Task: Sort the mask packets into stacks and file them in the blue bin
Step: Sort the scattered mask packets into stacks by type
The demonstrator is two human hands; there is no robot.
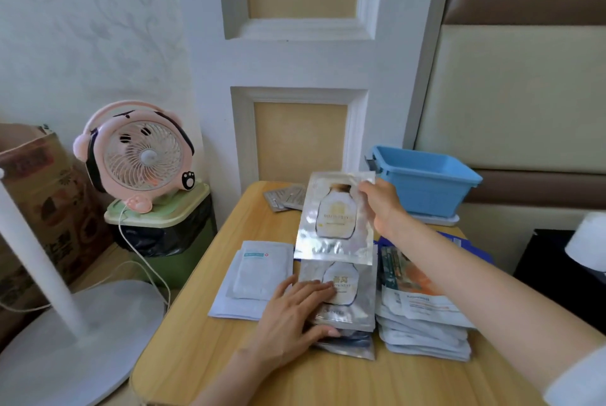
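Observation:
My right hand (383,207) holds a silver mask packet (334,218) with a bottle print by its right edge, lifted above the wooden table (203,356). My left hand (292,317) lies flat on a stack of matching silver packets (347,304), its thumb tucked under the stack's front edge. To the left lies a white packet stack (254,277). On the right sits a stack of white and orange packets (423,317). The blue bin (423,184) stands at the table's far right and looks empty.
A few grey packets (285,197) lie at the table's far edge. A pink desk fan (141,156) stands on a green lidded bin (164,228) to the left. A white stand base (75,340) and a cardboard box (42,195) fill the left side.

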